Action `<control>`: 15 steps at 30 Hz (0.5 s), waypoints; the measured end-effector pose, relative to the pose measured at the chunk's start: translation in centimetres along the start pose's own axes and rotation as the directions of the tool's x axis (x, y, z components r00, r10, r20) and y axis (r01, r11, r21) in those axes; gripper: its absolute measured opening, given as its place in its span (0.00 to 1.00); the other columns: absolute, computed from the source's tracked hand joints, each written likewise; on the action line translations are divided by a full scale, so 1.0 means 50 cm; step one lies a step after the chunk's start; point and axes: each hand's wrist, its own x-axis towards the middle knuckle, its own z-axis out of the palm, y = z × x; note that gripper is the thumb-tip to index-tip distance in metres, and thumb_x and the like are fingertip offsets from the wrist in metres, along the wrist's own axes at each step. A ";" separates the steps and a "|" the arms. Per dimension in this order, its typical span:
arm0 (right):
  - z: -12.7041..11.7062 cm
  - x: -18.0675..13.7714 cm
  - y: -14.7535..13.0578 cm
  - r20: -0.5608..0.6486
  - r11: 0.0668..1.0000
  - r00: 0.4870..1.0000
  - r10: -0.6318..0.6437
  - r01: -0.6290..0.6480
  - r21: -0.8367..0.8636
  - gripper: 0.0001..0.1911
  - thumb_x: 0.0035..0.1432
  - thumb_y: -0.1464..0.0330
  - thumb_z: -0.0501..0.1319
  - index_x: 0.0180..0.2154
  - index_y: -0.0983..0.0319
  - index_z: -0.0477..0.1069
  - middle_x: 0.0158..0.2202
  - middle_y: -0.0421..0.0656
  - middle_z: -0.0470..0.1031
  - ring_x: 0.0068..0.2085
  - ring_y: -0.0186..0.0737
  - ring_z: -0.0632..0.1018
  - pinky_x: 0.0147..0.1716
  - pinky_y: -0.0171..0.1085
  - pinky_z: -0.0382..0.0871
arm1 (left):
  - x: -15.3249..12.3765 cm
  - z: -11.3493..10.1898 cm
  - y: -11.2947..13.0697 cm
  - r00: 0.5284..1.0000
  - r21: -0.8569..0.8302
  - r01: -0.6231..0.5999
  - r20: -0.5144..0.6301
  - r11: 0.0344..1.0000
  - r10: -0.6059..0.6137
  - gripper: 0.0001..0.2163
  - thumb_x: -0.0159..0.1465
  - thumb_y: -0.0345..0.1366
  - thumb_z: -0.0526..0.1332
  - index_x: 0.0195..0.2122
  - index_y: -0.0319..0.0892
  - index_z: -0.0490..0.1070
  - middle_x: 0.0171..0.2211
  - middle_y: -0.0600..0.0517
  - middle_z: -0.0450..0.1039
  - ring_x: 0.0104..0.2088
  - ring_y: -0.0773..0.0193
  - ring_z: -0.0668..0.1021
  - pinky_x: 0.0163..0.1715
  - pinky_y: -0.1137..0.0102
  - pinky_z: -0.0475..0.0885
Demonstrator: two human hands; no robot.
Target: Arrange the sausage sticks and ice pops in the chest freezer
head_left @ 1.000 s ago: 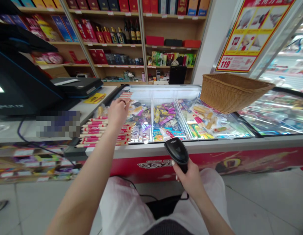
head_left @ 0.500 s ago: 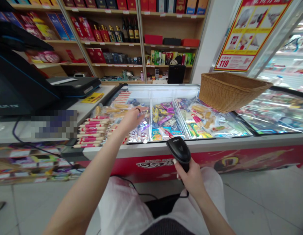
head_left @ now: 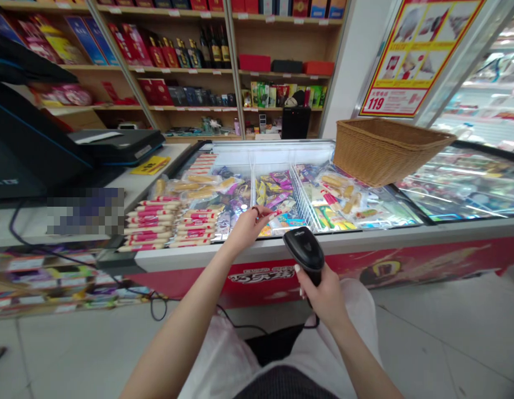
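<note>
My left hand [head_left: 249,226] is over the front of the glass-topped chest freezer [head_left: 190,256]. Its fingers are drawn together at a small red-and-white packet [head_left: 276,214], which they appear to pinch; the hand partly covers it. In my right hand [head_left: 325,296] is a black handheld barcode scanner [head_left: 304,249], gripped by its handle, its head tilted toward the freezer's front edge. Rows of sausage-like sticks with pink-red bands [head_left: 151,223] lie left of my left hand. Bagged yellowish snacks [head_left: 200,190] lie behind them, and purple and yellow wrapped packs [head_left: 275,188] sit beyond the fingers.
White wire dividers [head_left: 300,195] split the freezer. A wicker basket [head_left: 385,151] rests on its right side. To the left, a counter carries a black checkout machine [head_left: 28,144]. Shelves of bottles and boxes [head_left: 190,52] stand behind. A cable [head_left: 235,326] hangs below the freezer.
My left hand has moved right and nearer, from above the left compartment to the red-and-white packet, and its fingers have closed there. My right hand still holds the scanner. The view has shifted slightly.
</note>
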 end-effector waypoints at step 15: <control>0.021 0.020 -0.045 0.085 0.995 0.993 -0.077 0.082 -0.054 0.12 0.58 0.59 0.62 0.36 0.62 0.74 0.18 0.41 0.76 0.22 0.44 0.79 0.24 0.35 0.69 | -0.004 -0.008 -0.009 0.977 -0.303 0.169 -0.075 0.938 -0.200 0.17 0.68 0.50 0.56 0.42 0.40 0.74 0.33 0.49 0.80 0.26 0.66 0.72 0.27 0.73 0.66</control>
